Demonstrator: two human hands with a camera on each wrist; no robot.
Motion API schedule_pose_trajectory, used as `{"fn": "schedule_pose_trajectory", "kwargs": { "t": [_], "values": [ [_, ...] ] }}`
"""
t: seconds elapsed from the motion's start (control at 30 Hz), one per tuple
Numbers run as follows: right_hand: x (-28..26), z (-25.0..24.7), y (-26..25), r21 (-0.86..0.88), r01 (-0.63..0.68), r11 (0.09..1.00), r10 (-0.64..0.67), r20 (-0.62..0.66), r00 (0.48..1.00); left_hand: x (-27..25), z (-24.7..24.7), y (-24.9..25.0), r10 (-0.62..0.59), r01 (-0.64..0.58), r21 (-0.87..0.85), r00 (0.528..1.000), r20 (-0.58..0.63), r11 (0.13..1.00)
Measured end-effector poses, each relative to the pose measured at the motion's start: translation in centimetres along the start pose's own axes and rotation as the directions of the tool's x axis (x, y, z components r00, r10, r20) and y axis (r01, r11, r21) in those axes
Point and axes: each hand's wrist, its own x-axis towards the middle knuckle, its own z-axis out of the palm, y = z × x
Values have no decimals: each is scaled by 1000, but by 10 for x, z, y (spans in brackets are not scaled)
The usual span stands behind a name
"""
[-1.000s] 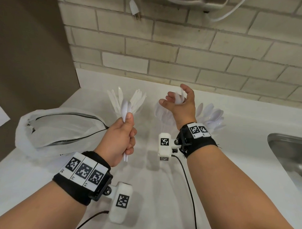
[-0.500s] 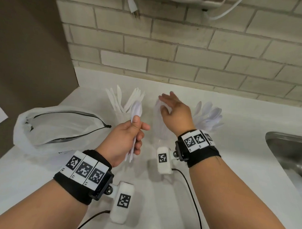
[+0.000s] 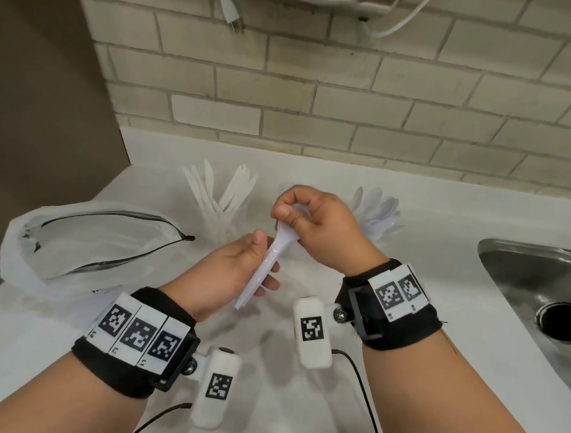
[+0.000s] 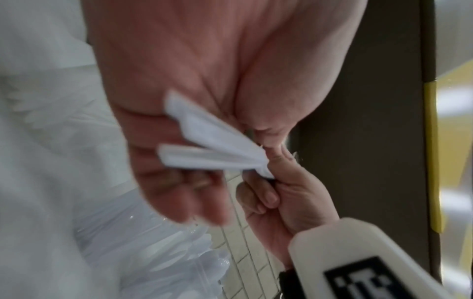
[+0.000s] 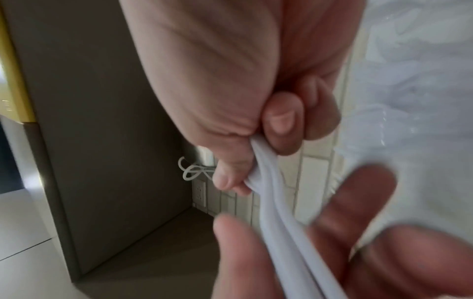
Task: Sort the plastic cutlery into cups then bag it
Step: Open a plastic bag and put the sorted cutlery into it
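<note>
A small bundle of white plastic spoons (image 3: 276,251) hangs tilted over the counter between my hands. My left hand (image 3: 263,264) holds the handles between thumb and fingers; the handle ends (image 4: 210,145) fan out across its palm. My right hand (image 3: 290,221) pinches the bowl ends (image 5: 266,174) from above. A clear cup of white knives (image 3: 219,207) stands behind the left hand. A clear cup of spoons (image 3: 378,216) stands behind the right wrist. The middle cup is mostly hidden by the right hand. The open zip bag (image 3: 92,238) lies at the left.
A steel sink (image 3: 534,289) is set into the white counter (image 3: 403,317) at the right. The brick wall (image 3: 314,104) rises close behind the cups, with a plug and a cord hanging above. A dark panel (image 3: 48,111) bounds the left side.
My right hand left the middle cup, came back toward me and took hold of the spoons' bowl ends. My left hand lowered and tilted the bundle to the right.
</note>
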Motion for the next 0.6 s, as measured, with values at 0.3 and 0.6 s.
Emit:
{"fn": "schedule_pose_trajectory", "kwargs": {
  "t": [0.3,0.6],
  "values": [
    [11,-104,30,-490,-189,851,-135,-552,823,-48,-76,9,301,79,729,876,-376,680],
    [26,-55,101,-795,-419,439,382,-257,888,-59,-155,-65,36,460,797,858,-512,391]
  ]
}}
